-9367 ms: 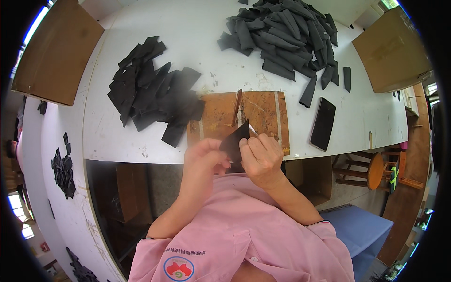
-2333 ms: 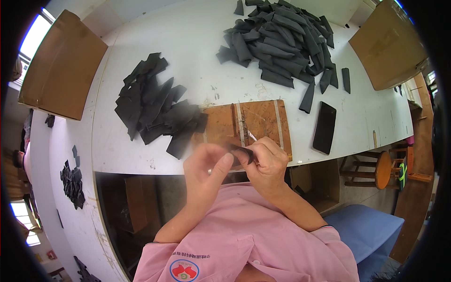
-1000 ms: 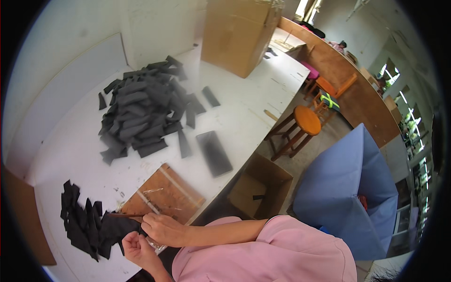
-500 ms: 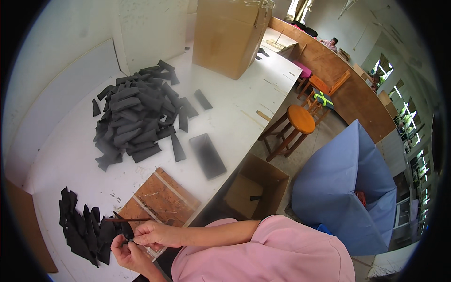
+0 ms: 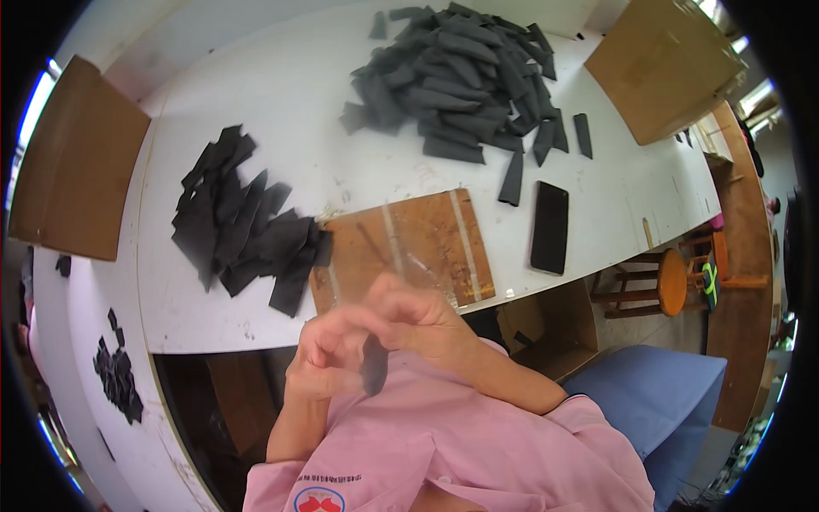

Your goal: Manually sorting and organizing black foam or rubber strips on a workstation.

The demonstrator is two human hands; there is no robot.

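In front of my chest, both hands are raised close together over the table's near edge. Between them hangs a small dark grey cloth piece (image 5: 374,367), slightly blurred. My left hand (image 5: 326,352) is curled with its fingers and thumb at the piece. The fingers of my right hand (image 5: 420,320) are bent and pinch at its top; the fingertips are partly hidden. Beyond my hands lies a brown wooden board (image 5: 435,235) with pale strips and a dark, thin stick-like shape (image 5: 373,243) on it. Flat black cloth pieces (image 5: 226,218) lie in a loose heap left of the board.
A large pile of folded dark grey pieces (image 5: 465,85) covers the table's (image 5: 281,94) far side. A black phone (image 5: 550,228) lies to the right. Cardboard boxes (image 5: 670,68) stand at both far corners. An open carton (image 5: 563,333), a stool (image 5: 670,282) and a blue bag (image 5: 657,392) are at the right.
The view has swung left and down toward my body. My hands have come off the board to my chest with the dark piece. The brown stick no longer shows beside my fingers.
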